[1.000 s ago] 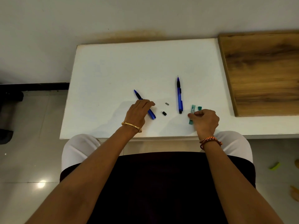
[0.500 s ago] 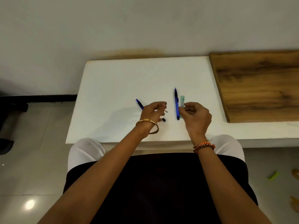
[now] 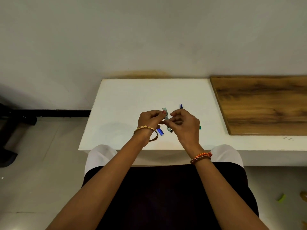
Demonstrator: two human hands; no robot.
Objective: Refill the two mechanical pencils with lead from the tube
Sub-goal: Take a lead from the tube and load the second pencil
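Both hands have come off the bench and met in the air: the right hand [image 3: 184,125] and left hand [image 3: 149,120] now pinch the lead tube [image 3: 166,118] between curled fingers. One pencil [image 3: 181,106] lies behind the right hand, the other [image 3: 160,131] under the left wrist. Shaking out a lead looks next.
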